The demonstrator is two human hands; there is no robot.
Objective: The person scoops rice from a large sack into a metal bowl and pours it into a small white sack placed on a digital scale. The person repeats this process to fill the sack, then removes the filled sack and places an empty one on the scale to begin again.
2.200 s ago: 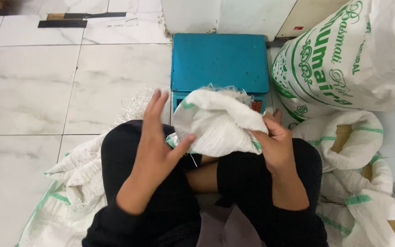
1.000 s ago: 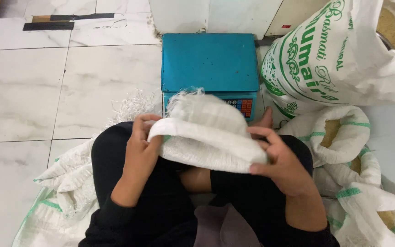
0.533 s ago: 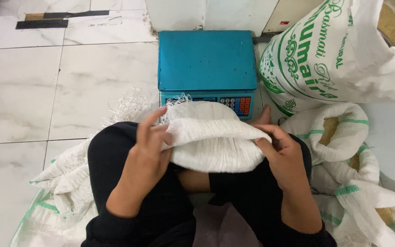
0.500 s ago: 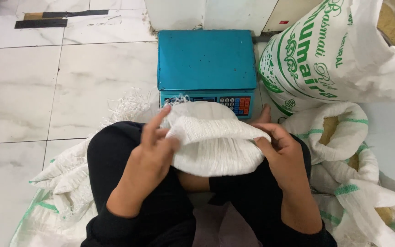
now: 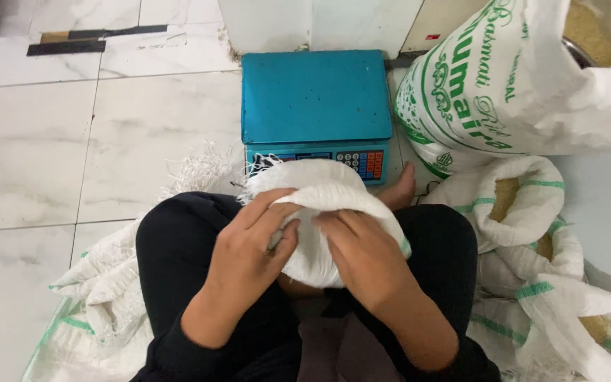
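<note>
Hands had closed in since half a second before: left hand (image 5: 249, 247) and right hand (image 5: 362, 258) met, fingers curled, gripping the sack (image 5: 319, 194) on the lap, scale (image 5: 314, 106) at twelve o'clock.

Both hands, left hand (image 5: 249, 247) and right hand (image 5: 362, 255), grip a white woven plastic sack (image 5: 323, 194) just in front of the teal rectangular weighing scale (image 5: 312, 99).

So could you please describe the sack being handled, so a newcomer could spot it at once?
Start at the teal scale on the tiled floor. Directly in front, on the seated person's lap, lies a small white woven sack under both hands. Unlike neighbouring sacks, it is folded into a bundle.
</note>
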